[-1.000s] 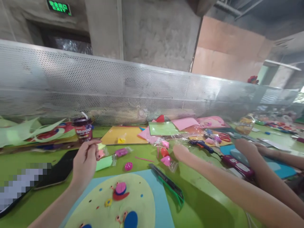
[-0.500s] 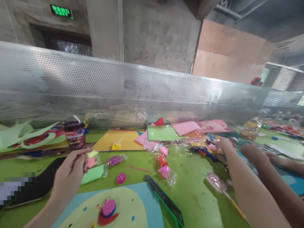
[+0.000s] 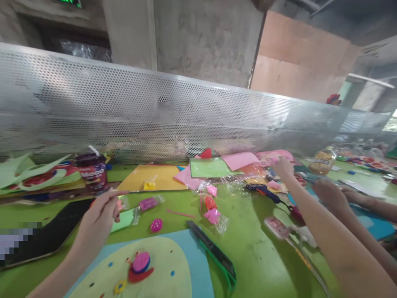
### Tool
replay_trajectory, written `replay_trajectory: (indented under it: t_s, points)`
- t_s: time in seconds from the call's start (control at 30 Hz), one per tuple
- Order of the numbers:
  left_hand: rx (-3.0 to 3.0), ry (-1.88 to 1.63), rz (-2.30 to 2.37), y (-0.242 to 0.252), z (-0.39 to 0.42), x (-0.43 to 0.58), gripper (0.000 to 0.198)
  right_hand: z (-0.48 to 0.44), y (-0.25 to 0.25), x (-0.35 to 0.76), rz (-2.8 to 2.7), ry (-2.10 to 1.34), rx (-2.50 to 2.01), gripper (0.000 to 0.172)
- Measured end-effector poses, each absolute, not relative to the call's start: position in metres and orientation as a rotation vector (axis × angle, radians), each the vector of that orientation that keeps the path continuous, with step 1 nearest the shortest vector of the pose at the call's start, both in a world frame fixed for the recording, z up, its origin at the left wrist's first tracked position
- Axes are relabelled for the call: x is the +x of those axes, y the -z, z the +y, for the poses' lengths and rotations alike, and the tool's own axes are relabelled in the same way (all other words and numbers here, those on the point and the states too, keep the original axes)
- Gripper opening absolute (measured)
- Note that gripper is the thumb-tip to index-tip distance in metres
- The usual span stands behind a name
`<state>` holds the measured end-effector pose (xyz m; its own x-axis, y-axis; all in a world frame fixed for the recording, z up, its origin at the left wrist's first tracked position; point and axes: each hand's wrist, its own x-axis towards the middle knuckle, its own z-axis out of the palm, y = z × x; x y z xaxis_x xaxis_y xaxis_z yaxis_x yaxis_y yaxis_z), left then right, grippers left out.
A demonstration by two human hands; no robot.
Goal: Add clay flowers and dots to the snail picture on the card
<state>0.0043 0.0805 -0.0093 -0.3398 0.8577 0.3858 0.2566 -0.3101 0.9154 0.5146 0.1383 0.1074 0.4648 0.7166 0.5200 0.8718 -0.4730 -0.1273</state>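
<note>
My left hand (image 3: 99, 215) hovers over the green table (image 3: 257, 248), fingers pinched on something thin that I cannot make out. It is just in front of a dark red cup with a straw (image 3: 92, 173) and beside small bags of clay (image 3: 149, 203). My right arm stretches far across, and my right hand (image 3: 283, 167) rests among plastic bags at the pink sheets (image 3: 240, 159). Its fingers are blurred and point away from me. Below lies a blue sheet (image 3: 201, 265) with a pale oval and a pink clay snail (image 3: 141, 266).
A green craft knife (image 3: 214, 256) lies right of the blue sheet. A black phone (image 3: 46, 234) is at left. Another person's hand (image 3: 330, 194) works at right near a blue glue gun (image 3: 263, 190) and a pink gadget (image 3: 277, 227). A perforated metal screen (image 3: 155, 116) closes the back.
My right hand has moved from the pink clay bags at the middle out to the far right, up to the pink sheets. My left hand stays pinched by the cup. The view has shifted slightly.
</note>
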Motion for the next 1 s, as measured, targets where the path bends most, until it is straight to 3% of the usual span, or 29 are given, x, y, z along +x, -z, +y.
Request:
replay_trajectory:
  t_s: [0.13, 0.27, 0.43, 1.0]
  points:
    - [1.352, -1.456, 1.265, 0.002, 0.072, 0.021, 0.038, 0.115, -0.107, 0.430, -1.715, 0.317, -1.891, 0.033]
    - [1.235, -1.090, 1.064, -0.003, 0.059, 0.037, 0.044, 0.074, -0.073, 0.328, -2.059, 0.075, -1.419, 0.041]
    - [1.246, -1.124, 0.895, -0.006, 0.048, 0.040, 0.038, 0.050, -0.046, 0.265, -2.196, -0.338, -0.794, 0.045]
    - [1.428, -1.081, 0.992, 0.000, 0.054, 0.037, 0.030, 0.065, -0.028, 0.249, -2.255, -0.344, -0.672, 0.058]
